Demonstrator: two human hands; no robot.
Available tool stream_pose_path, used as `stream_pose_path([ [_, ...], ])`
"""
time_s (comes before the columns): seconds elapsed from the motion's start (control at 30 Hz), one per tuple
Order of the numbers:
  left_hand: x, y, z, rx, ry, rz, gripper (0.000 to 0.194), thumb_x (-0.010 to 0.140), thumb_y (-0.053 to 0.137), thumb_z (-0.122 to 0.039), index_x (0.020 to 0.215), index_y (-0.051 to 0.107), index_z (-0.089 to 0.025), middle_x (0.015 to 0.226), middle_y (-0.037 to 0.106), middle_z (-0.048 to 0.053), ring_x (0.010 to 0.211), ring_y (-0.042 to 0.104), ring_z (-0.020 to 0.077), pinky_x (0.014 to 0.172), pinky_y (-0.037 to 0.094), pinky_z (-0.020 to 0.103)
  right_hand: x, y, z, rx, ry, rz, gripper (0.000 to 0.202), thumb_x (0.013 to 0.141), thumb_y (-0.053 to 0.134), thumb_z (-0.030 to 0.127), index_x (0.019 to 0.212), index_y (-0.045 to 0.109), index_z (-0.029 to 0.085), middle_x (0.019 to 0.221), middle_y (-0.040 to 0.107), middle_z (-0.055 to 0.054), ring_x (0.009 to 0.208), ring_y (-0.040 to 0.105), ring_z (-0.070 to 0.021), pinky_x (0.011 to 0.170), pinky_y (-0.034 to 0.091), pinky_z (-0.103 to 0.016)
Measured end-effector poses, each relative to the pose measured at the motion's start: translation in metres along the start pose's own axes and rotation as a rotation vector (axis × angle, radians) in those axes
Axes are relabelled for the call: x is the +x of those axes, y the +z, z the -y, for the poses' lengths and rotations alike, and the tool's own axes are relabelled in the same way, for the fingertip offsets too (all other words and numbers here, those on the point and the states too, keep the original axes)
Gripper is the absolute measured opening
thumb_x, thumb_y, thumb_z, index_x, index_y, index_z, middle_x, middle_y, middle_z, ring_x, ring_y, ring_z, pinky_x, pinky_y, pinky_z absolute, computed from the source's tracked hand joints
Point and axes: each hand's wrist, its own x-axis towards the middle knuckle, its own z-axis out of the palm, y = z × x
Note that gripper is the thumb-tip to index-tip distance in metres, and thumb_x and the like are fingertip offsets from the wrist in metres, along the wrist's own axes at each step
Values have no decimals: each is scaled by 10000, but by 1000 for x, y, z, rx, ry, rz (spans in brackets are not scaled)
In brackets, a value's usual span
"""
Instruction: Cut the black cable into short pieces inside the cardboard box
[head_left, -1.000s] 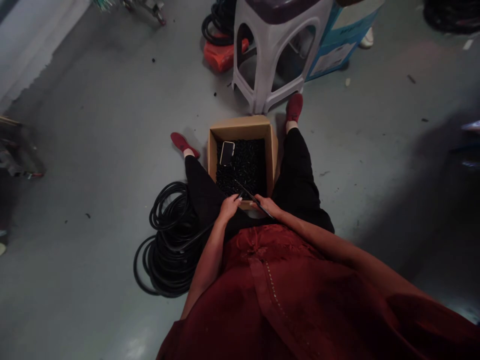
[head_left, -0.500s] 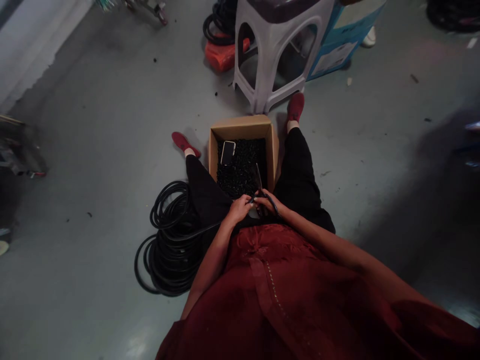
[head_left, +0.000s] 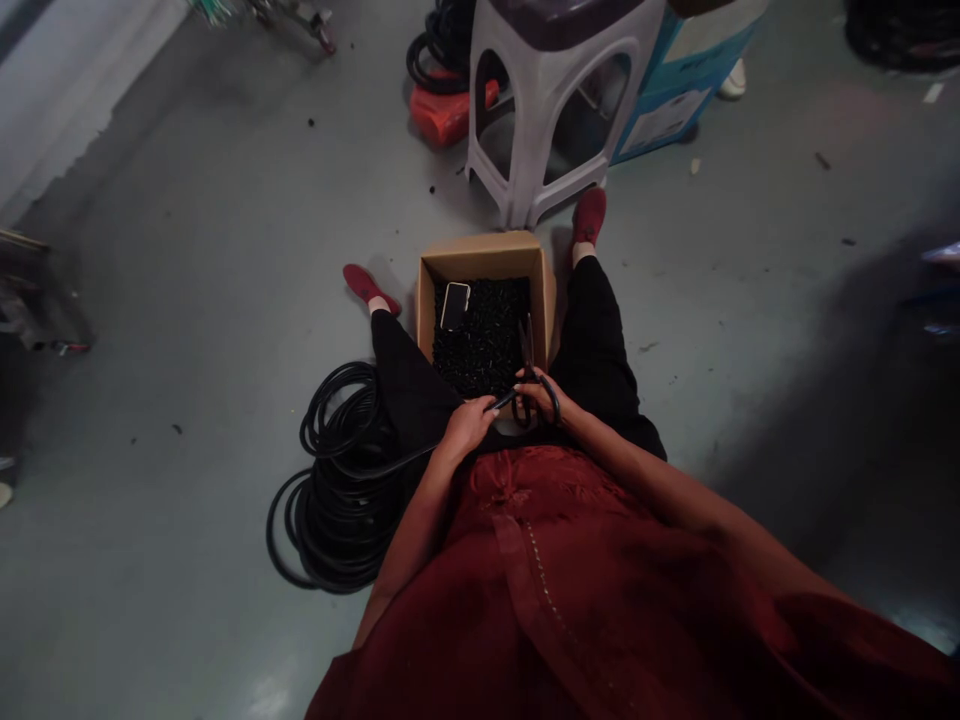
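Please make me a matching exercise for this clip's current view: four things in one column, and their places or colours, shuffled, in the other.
Things:
1. phone
2. scissors
3. coiled black tubing
4. plastic stool

Places or colours:
A. on the floor, beside the person's left leg
B. pale grey, with a dark seat
C. on the small black pieces inside the cardboard box
D. in the right hand

Right pairs: 1-C; 2-D; 3-A; 4-B
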Motion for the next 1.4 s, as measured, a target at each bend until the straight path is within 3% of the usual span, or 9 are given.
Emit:
stream_pose_path([
  [0.23,4,7,-1,-47,-5,-95,326,881,522,-268,1147,688,-180,1204,674,98,1112,600,224,984,409,313,2,3,-1,-43,-11,-4,502,644,663,443,1012,398,228,647,539,63,548,556,-116,568,501,-275],
  [0.33,5,-7,10,-97,-63,-187,352,890,502,-268,1183,669,-166,1195,674,102,1065,612,208,947,430,297,1,1,-3,-110,-29,-9,444,712,601,480,1010,388,230,760,573,25,616,581,-123,611,511,-289],
  [0.47,7,-31,25,-196,-142,-262,408,892,485,-285,1241,630,-131,952,725,81,749,631,145,731,478,244,-6,2,-8,-281,-62,42,389,767,569,492,1007,429,218,769,565,16,667,576,-142,626,486,-286],
  [0.6,8,-39,32,-278,-163,-301,433,879,494,-315,1245,627,-125,861,715,53,616,560,100,636,448,210,-14,8,-8,-542,-89,131,363,787,600,444,1037,504,199,813,603,-12,776,585,-178,728,468,-308],
  [0.87,9,-29,34,-356,-156,-287,447,848,513,-334,1229,644,-139,829,700,40,588,524,91,617,431,212,-22,17,0,-796,-79,254,403,850,578,433,1165,519,188,1047,662,-84,933,611,-224,800,453,-307],
  [1.4,13,-27,34,-272,-115,-154,457,846,516,-311,1234,641,-105,872,704,54,612,524,100,638,435,222,-23,16,4,-852,-85,300,503,882,525,479,1262,476,153,1120,645,-114,1006,608,-243,816,463,-303],
])
